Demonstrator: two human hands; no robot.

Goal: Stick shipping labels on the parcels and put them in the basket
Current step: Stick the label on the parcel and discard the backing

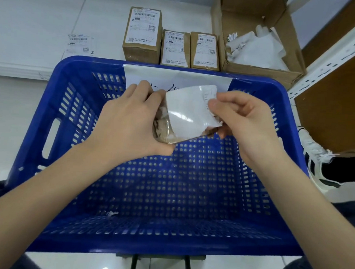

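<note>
Above the blue basket [49, 114], the left hand [129, 119] grips a small brown parcel [162, 131] while the right hand [244, 119] pinches a white label [186, 105]. Laying it flat from one edge should avoid wrinkles.

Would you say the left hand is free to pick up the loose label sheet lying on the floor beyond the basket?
Probably not yet. The left hand grips the small parcel while the right hand pinches its label. The label sheet itself lies uncovered past the blue basket; nothing blocks it.
</note>
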